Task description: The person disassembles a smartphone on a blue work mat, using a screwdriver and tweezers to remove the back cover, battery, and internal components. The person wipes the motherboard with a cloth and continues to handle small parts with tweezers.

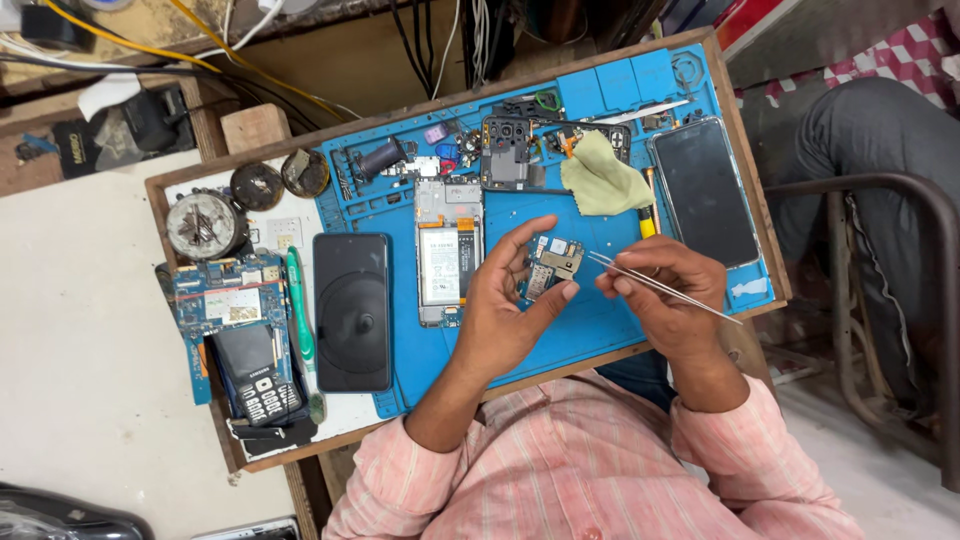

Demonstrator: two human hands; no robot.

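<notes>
So the left hand [500,305] has its fingers pinched around a small circuit board [553,264], held up over the blue mat [600,330]. Right hand [665,290] grips tweezers [650,284], tips pointing left at the board's right edge, just beside it, not clearly touching.

Wooden workbench [760,200], pale floor [70,330], metal chair [900,260].

Single head-worn view, looking steeply down from close above onto the blue work mat [600,330] and tray
</notes>
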